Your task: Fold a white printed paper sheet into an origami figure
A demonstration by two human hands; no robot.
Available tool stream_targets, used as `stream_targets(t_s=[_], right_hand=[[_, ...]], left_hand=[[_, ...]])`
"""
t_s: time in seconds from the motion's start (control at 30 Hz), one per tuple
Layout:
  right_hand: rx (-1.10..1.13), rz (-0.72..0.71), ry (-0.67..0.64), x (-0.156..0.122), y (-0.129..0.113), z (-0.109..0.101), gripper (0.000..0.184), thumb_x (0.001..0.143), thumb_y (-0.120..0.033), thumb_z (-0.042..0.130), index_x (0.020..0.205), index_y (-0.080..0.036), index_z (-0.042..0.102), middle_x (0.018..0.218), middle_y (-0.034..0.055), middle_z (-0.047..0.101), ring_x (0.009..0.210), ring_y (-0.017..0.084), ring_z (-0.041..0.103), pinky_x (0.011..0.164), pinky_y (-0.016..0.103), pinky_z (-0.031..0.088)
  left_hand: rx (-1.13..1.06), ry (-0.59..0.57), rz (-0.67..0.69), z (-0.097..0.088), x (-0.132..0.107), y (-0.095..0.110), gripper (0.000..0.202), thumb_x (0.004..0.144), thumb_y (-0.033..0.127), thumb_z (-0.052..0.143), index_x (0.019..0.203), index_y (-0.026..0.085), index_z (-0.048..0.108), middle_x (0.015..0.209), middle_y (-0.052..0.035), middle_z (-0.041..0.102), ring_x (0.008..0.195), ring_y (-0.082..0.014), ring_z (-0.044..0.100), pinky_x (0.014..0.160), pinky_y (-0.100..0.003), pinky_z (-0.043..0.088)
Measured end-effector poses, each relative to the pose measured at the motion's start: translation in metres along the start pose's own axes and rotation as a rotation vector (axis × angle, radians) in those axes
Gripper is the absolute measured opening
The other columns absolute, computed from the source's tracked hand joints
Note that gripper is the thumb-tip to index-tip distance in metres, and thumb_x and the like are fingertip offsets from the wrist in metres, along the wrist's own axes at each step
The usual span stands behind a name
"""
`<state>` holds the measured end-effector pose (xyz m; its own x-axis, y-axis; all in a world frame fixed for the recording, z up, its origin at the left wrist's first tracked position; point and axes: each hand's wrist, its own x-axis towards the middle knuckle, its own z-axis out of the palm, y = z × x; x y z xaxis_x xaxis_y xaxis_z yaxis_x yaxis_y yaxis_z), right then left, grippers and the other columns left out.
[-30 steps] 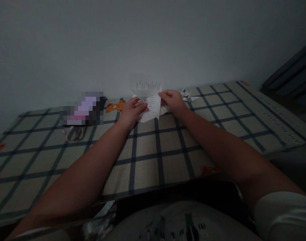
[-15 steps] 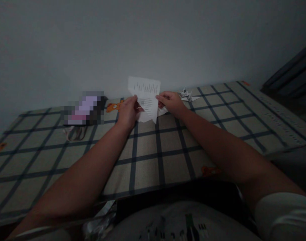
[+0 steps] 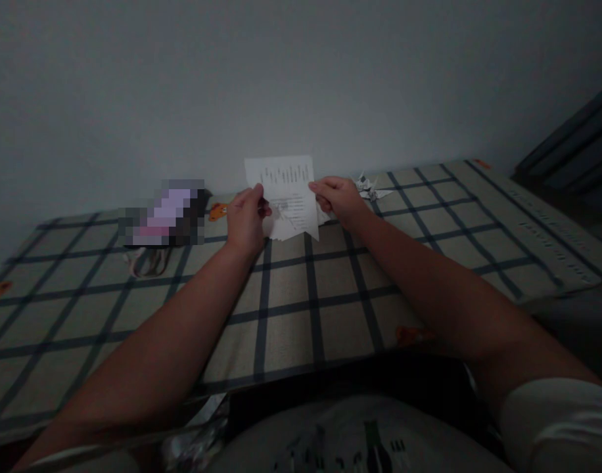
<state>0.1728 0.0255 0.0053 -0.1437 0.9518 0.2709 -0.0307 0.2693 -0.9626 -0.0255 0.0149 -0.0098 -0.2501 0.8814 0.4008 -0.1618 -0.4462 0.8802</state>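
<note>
The printed paper stands upright at frame centre above the checked worktop, your left hand and right hand each pinching a side edge in a closed grip, likely keeping it taut.

Dim, grey-blue indoor view with weak, even light and no glare

The printed sheet of paper is the brightest thing, its lines of text too soft to read; the bare wall fades from pale grey at the middle to darker corners. The checked tabletop looks muted, its grid lines bending outward toward the edges from wide-angle distortion, and the forearms appear stretched near the bottom. Shadows are faint and diffuse, deepest under the near edge of the tabletop. A pixelated block masks one patch at left. The small folded paper crane is grainy and indistinct
</note>
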Motion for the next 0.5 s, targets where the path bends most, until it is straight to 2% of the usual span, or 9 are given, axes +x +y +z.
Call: stream_targets(t_s=[0.13, 0.2, 0.33, 0.5], right_hand=[[-0.008, -0.04, 0.121, 0.003, -0.003, -0.001, 0.027, 0.079, -0.044, 0.074, 0.078, -0.018, 0.067, 0.055, -0.0037, 0.051, 0.055, 0.01, 0.05, 0.05, 0.021, 0.042], [0.002, -0.052, 0.146, 0.004, -0.005, -0.002, 0.027, 0.08, -0.043, 0.074, 0.083, -0.017, 0.069, 0.056, -0.0038, 0.052, 0.055, 0.009, 0.052, 0.051, 0.021, 0.043], [0.039, -0.02, 0.096, 0.004, -0.01, -0.003, 0.031, 0.083, -0.046, 0.069, 0.088, -0.016, 0.067, 0.063, -0.0006, 0.062, 0.053, 0.008, 0.057, 0.049, 0.02, 0.043], [0.101, 0.0, 0.064, 0.002, -0.016, -0.004, 0.032, 0.084, -0.05, 0.067, 0.092, -0.019, 0.062, 0.086, 0.005, 0.072, 0.077, 0.012, 0.07, 0.064, 0.022, 0.054]], left_hand=[[0.034, 0.027, 0.035, 0.002, -0.002, 0.01, 0.035, 0.077, 0.039, 0.077, 0.061, 0.02, 0.054, 0.052, 0.0058, 0.045, 0.046, -0.0059, 0.043, 0.043, -0.02, 0.033], [-0.042, -0.012, -0.007, 0.004, -0.003, 0.016, 0.033, 0.077, 0.04, 0.077, 0.062, 0.019, 0.056, 0.052, 0.0054, 0.047, 0.044, -0.0051, 0.04, 0.041, -0.02, 0.031], [-0.092, -0.054, -0.062, 0.007, -0.006, 0.024, 0.036, 0.081, 0.048, 0.071, 0.063, 0.018, 0.059, 0.058, 0.0011, 0.06, 0.045, -0.0059, 0.045, 0.043, -0.021, 0.036], [-0.067, -0.053, -0.058, 0.009, -0.014, 0.03, 0.034, 0.081, 0.047, 0.068, 0.066, 0.018, 0.061, 0.067, -0.0014, 0.067, 0.05, -0.0073, 0.052, 0.05, -0.021, 0.043]])
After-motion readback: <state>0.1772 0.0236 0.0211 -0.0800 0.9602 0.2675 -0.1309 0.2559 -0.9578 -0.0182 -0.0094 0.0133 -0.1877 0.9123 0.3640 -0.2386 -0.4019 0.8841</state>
